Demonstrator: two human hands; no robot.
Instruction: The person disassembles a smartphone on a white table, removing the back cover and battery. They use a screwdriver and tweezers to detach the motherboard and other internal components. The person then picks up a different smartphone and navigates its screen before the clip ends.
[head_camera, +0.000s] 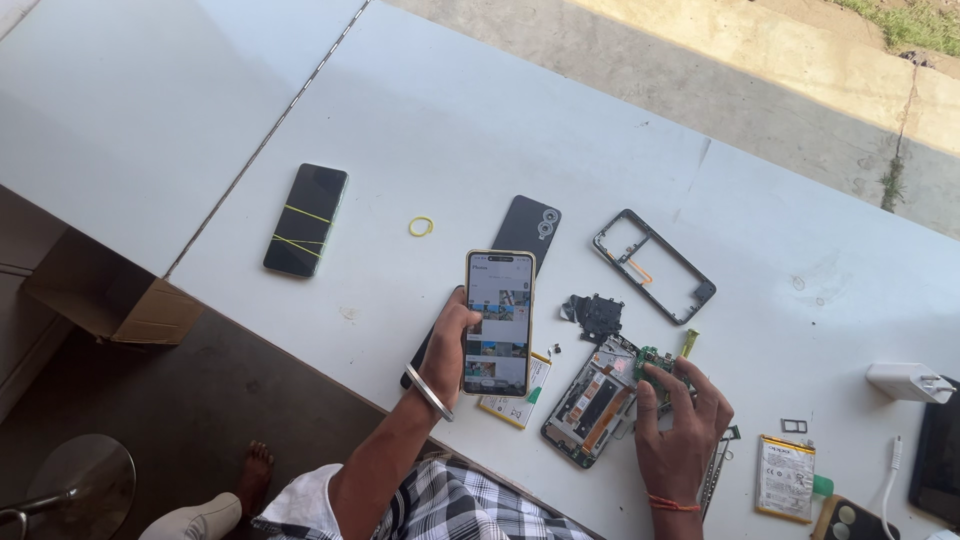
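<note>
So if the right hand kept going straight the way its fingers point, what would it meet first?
The right hand points up and left, fingertips already on the green circuit board of the opened phone. Straight on, it would probably meet the loose black part next, though depth is hard to judge.

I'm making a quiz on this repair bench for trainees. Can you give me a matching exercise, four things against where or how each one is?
Things:
1. lit phone
2. banded phone
3. opened phone
4. empty frame

States:
A. lying alone, far left on the table
B. held up in the left hand
C. lying beyond the opened phone, nothing inside
D. under the right hand, circuit board showing

Pairs: 1-B, 2-A, 3-D, 4-C
</note>
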